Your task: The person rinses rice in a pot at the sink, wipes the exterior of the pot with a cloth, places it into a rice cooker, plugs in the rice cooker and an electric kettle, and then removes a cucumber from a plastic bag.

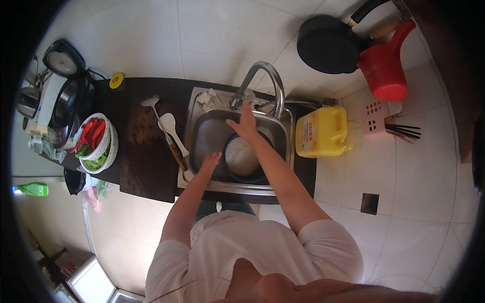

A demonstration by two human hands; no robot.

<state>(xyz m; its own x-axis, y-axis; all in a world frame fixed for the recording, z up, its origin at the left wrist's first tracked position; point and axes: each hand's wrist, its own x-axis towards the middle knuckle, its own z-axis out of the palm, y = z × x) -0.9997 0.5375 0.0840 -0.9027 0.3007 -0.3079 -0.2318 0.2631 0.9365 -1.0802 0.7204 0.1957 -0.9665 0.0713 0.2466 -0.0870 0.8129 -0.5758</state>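
Observation:
A dark round pot (245, 178) stands in the stainless steel sink (206, 130), and white rice (239, 149) lies in it, apparently under cloudy water. My left hand (211, 163) hovers just left of the pot's rim with nothing in it. Over the far side of the pot, my right hand (246, 123) stretches towards the base of the chrome faucet (279, 89), thumb spread from the fingers. Whether its fingertips touch the faucet I cannot tell. My right forearm hides part of the pot's right side.
Left of the sink lie a white rice paddle (168, 125) and a wooden-handled ladle (175, 153). Farther left are white baskets (110, 151) of red peppers and greens, and an open rice cooker (64, 110). A yellow detergent jug (322, 132) stands at the right.

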